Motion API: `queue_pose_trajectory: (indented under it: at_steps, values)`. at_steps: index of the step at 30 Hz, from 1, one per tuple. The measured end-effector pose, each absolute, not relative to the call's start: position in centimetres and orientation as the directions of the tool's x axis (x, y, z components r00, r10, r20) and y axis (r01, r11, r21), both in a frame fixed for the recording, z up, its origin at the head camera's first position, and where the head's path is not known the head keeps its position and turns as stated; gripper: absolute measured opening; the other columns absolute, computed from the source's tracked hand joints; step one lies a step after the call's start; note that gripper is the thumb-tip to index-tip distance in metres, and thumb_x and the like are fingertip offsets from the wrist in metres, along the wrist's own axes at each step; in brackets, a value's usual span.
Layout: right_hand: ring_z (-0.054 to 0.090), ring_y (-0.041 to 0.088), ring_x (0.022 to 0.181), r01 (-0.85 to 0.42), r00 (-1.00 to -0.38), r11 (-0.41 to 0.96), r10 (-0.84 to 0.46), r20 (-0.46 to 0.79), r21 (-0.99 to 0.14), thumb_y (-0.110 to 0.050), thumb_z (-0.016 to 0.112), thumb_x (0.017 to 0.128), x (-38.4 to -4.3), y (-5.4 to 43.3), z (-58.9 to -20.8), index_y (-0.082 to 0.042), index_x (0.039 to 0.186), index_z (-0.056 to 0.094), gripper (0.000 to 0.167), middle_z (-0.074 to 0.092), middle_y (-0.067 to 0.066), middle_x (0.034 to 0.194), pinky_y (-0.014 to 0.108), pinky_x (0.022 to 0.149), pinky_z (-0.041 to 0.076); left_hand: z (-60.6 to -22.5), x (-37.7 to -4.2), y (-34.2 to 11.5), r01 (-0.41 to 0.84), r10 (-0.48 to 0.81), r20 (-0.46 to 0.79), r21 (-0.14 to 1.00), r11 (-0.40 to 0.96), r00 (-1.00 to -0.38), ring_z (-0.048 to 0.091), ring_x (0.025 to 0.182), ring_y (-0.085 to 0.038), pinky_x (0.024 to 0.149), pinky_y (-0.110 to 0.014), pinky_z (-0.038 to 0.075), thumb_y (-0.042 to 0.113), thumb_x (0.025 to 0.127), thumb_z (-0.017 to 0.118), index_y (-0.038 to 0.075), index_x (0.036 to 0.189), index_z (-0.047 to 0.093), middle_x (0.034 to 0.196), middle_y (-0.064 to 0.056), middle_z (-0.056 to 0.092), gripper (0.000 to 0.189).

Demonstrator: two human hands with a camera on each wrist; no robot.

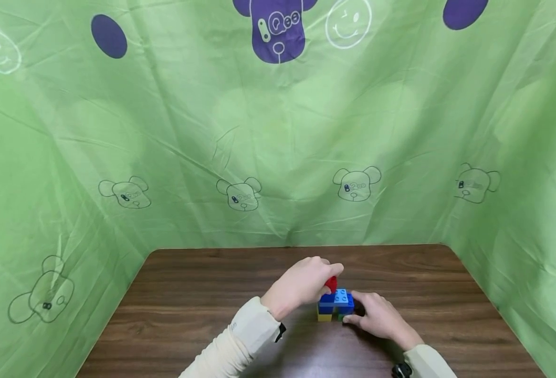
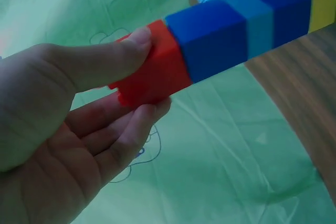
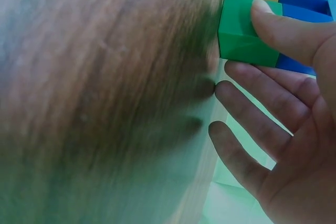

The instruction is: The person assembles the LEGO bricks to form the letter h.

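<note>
A small structure of toy building blocks stands on the table. One column has a yellow block [image 1: 325,317] at its foot and dark blue blocks [image 2: 207,38] above. A light blue block [image 1: 341,297] bridges to a second column, where a dark blue block sits on a green block [image 3: 247,30]. My left hand [image 1: 301,285] pinches a red block [image 2: 160,66] between thumb and fingers, against the top dark blue block. From the right, my right hand [image 1: 379,316] grips the green-footed column, thumb on the green block, other fingers spread.
The brown wood-grain table [image 1: 202,294] extends around the structure. Green fabric [image 1: 282,131] printed with bear heads and smiley faces hangs behind the table and at both sides. A dark band [image 1: 402,370] is on the right wrist.
</note>
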State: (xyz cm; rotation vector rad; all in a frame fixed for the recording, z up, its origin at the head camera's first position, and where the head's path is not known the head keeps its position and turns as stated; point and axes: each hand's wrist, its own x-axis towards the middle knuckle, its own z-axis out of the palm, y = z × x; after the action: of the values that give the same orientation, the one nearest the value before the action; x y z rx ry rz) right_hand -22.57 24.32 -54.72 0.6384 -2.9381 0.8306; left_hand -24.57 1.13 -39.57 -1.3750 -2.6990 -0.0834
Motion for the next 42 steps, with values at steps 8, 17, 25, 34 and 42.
queue_pose_trajectory:
  at_steps: [8, 17, 25, 34, 42]
  values:
    - [0.062, 0.003, 0.075, -0.376, -0.923, 0.784, -0.365, 0.123, -0.494, -0.048, 0.080, 0.084, -22.8, 24.3, -54.8, -0.029, 0.098, 0.064, 0.028, 0.066, -0.017, 0.083, 0.031, 0.065, 0.049, -40.9, -24.3, 0.8, 0.803, 0.781, 0.208, 0.039, 0.595, -0.589, 0.066, 0.078, -0.007, 0.070, -0.019, 0.053, 0.020, 0.087, 0.081, 0.019, 0.097, 0.055, 0.081, 0.010, 0.066, 0.028]
    - [0.067, 0.006, 0.085, -0.373, -0.915, 0.771, -0.399, 0.065, -0.515, -0.050, 0.076, 0.088, -22.6, 24.2, -55.0, -0.024, 0.107, 0.066, 0.033, 0.069, -0.016, 0.091, 0.033, 0.071, 0.055, -42.7, -25.3, -0.8, 0.753, 0.746, 0.193, 0.361, 0.550, -0.638, 0.063, 0.094, -0.005, 0.085, -0.019, 0.052, 0.023, 0.092, 0.077, 0.020, 0.133, 0.061, 0.107, 0.004, 0.070, 0.044]
    - [0.070, 0.018, 0.103, -0.388, -0.911, 0.755, -0.402, 0.093, -0.529, -0.045, 0.079, 0.086, -22.1, 24.3, -53.5, -0.011, 0.132, 0.062, 0.060, 0.072, 0.000, 0.117, 0.042, 0.086, 0.058, -46.4, -25.3, -2.1, 0.583, 0.689, 0.139, 0.664, 0.467, -0.711, 0.064, 0.099, -0.002, 0.086, -0.019, 0.053, 0.032, 0.088, 0.080, 0.018, 0.157, 0.033, 0.111, 0.005, 0.069, 0.085]
    - [0.071, 0.019, 0.099, -0.489, -0.870, 0.729, -0.367, 0.329, -0.479, -0.031, 0.084, 0.084, -21.1, 24.2, -52.3, -0.015, 0.129, 0.066, 0.050, 0.070, -0.005, 0.115, 0.037, 0.082, 0.059, -49.6, -24.8, -2.4, 0.501, 0.602, 0.168, 0.745, 0.441, -0.780, 0.068, 0.099, -0.011, 0.082, -0.020, 0.056, 0.021, 0.088, 0.081, 0.012, 0.148, 0.045, 0.109, -0.003, 0.071, 0.071]
    - [0.070, 0.014, 0.095, -0.518, -0.839, 0.718, -0.321, 0.440, -0.465, -0.020, 0.086, 0.081, -21.0, 23.6, -52.9, -0.018, 0.110, 0.073, 0.032, 0.068, -0.012, 0.106, 0.034, 0.081, 0.059, -52.6, -24.4, -2.3, 0.514, 0.512, 0.300, 0.783, 0.350, -0.805, 0.071, 0.094, -0.017, 0.081, -0.026, 0.058, 0.020, 0.091, 0.077, 0.005, 0.119, 0.065, 0.107, -0.008, 0.072, 0.033]
